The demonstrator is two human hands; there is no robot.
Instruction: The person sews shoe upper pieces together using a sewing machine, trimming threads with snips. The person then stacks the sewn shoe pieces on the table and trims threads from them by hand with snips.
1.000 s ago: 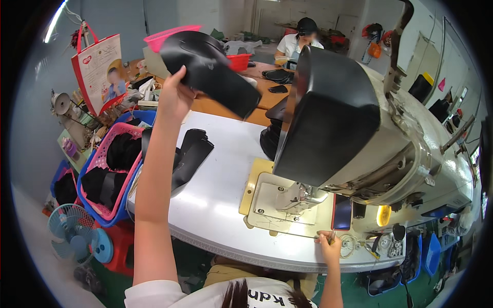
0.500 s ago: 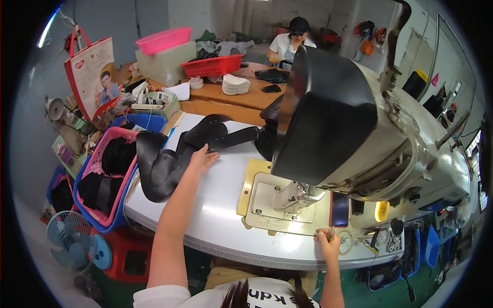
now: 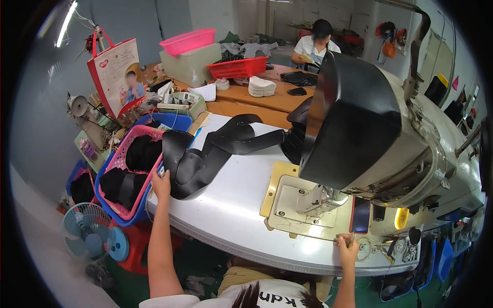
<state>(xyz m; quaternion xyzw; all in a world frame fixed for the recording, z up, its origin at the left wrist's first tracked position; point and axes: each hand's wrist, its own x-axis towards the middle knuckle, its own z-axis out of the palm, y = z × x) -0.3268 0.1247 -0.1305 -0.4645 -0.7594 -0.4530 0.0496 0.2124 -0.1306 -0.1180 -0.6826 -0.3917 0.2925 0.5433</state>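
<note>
**Left hand at the edge of loose black pieces, right hand around a slim tool**

In the head view, black leather-like pieces (image 3: 226, 141) lie overlapped on a white worktable (image 3: 231, 208), left of centre in the frame. Their lower left end comes close to the left hand (image 3: 161, 185), whose thumb and fingers stand a little parted, with nothing seen between them; whether the fingertips touch the nearest piece cannot be told.

The right hand (image 3: 347, 248), at the lower right, rests by the table's front edge, its fingers curled closed around a slim metal tool (image 3: 352, 238), mostly hidden.

An industrial sewing machine (image 3: 354, 115) fills the right half, its yellow-edged base plate (image 3: 272, 187) above and left of the right hand. A dark stack (image 3: 294, 145) sits partly behind the machine's head.

At left, a pink perforated basket (image 3: 119, 161) of black material stands inside a blue crate (image 3: 122, 222), just beside the left hand; a blue fan (image 3: 86, 233) stands below. At upper centre, a red basket (image 3: 239, 68) and a white stack (image 3: 262, 87) share a brown table (image 3: 236, 108), with a co-worker (image 3: 314, 47) beyond.
</note>
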